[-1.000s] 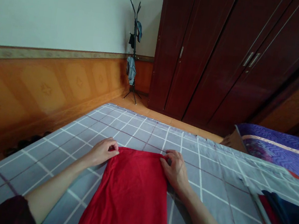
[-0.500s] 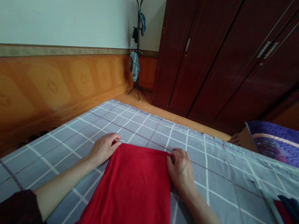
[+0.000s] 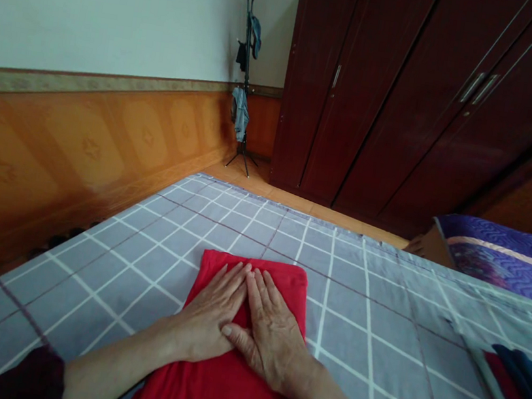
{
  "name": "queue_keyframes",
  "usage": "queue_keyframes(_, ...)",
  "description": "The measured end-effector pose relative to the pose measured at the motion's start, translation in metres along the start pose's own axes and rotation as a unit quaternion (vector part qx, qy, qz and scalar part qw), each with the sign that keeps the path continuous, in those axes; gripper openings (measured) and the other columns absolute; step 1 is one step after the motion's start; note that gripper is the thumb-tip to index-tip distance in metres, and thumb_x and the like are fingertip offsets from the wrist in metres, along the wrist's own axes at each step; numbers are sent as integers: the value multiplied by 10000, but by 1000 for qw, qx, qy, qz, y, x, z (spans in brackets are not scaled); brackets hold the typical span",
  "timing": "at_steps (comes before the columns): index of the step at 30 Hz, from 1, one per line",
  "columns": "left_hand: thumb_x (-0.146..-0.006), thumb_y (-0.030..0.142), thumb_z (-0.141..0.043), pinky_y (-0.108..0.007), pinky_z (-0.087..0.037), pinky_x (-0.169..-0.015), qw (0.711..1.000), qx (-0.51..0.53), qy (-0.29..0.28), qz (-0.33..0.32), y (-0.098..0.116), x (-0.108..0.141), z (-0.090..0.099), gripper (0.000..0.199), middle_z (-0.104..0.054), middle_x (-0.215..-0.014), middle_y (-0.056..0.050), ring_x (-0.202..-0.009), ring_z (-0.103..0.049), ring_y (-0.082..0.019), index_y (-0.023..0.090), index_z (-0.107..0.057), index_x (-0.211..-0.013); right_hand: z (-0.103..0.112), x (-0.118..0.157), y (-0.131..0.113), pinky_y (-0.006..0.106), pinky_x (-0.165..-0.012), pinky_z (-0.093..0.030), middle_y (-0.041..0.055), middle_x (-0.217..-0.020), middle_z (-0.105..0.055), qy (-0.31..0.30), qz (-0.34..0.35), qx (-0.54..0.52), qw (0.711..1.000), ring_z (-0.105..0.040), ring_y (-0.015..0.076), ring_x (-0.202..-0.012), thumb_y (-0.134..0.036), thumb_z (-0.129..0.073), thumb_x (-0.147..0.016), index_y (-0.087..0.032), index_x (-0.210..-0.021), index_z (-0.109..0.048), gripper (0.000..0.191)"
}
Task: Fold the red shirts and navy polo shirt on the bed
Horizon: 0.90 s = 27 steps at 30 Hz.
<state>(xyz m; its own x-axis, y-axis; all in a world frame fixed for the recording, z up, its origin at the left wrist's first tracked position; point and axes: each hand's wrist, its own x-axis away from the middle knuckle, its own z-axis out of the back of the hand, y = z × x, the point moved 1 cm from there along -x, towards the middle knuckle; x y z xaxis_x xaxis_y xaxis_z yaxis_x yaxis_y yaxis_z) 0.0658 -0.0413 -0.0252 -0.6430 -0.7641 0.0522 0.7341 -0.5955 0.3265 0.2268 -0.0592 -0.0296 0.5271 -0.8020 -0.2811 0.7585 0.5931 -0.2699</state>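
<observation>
Red cloth (image 3: 219, 391) lies on the grey checked sheet (image 3: 138, 261) at near middle, the left hand (image 3: 207, 317) and right hand (image 3: 274, 336) palm-down upon it with fingers extended flat and narrowly spaced, and stacked fabrics (image 3: 530, 379) lie at near right.

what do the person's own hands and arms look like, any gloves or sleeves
The left hand and right hand are bare: no gloves, rings or watch show. A dark, maroon-tinted sleeve shows on the left arm; none is visible on the right.
</observation>
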Motion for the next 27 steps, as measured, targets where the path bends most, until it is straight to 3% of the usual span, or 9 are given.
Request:
queue_keyframes(5, -840, 688, -364, -486, -115, -1146, 998, -43, -16, 44, -17, 1, 12, 902, 8, -1534, -153, -1411, 18, -282, 115, -92, -1482, 6, 5, 29, 525, -1086, -287, 241, -1450, -273, -9, -110, 80, 991, -202, 366, -1356, -670, -297, -874, 17, -1380, -368, 857)
queue_keyframes(10, -893, 640, -293, -506, -114, -1137, 990, -81, 24, 116, -49, 3, 22, 804, -119, -1520, -184, -1411, -62, -293, 75, -203, -1458, 9, 8, 37, 516, -1097, -261, 273, -1438, -267, -2, -179, 132, 975, -201, 379, -1353, -640, -364, -869, 64, -1363, -369, 859)
queue_keyframes(13, -953, 504, -261, -489, -121, -1148, 985, -81, 97, 119, -40, 5, 24, 650, -189, -1520, -152, -1414, -89, -261, 96, -214, -1457, 9, 6, 27, 529, -1095, -254, 279, -1433, -276, 30, -184, 149, 971, -204, 388, -1350, -511, -428, -890, 70, -1351, -385, 743)
queue_keyframes(15, -973, 435, -234, -435, -138, -1160, 991, -54, 110, 51, -21, 7, 22, 604, -110, -1543, -109, -1419, -48, -219, 127, -119, -1480, 10, 4, 15, 497, -1105, -260, 219, -1467, -249, 29, -111, 135, 984, -177, 339, -1370, -369, -407, -912, 15, -1387, -356, 613)
queue_keyframes(17, -977, 420, -227, -409, -144, -1164, 997, -27, 70, -20, -3, 10, 17, 617, -21, -1550, -85, -1418, -2, -203, 145, -17, -1487, 10, 2, 4, 455, -1110, -272, 164, -1488, -232, -14, -18, 108, 994, -165, 293, -1382, -282, -397, -902, -32, -1421, -307, 584)
queue_keyframes(19, -964, 488, -243, -431, -128, -1163, 999, -17, 11, -36, 6, 11, 14, 679, 15, -1543, -101, -1414, 29, -227, 128, 3, -1484, 10, 2, 1, 444, -1108, -281, 158, -1489, -236, -58, 22, 92, 994, -185, 288, -1380, -301, -409, -901, -44, -1432, -287, 602)
queue_keyframes(23, -870, 690, -276, -478, -81, -1151, 998, -40, -40, 14, -7, 10, 14, 888, 54, -1526, -152, -1402, 76, -285, 81, -56, -1479, 8, 4, 18, 484, -1102, -272, 202, -1470, -255, -41, -51, 106, 992, -218, 326, -1367, -545, -379, -906, -23, -1405, -340, 724)
queue_keyframes(27, -894, 665, -220, -492, -61, -1147, 995, -78, -26, 55, -39, 5, 20, 841, -12, -1531, -147, -1411, 35, -268, 67, -102, -1473, 8, 6, 38, 495, -1105, -251, 230, -1452, -287, -9, -132, 136, 982, -209, 343, -1368, -612, -338, -893, 16, -1377, -377, 794)
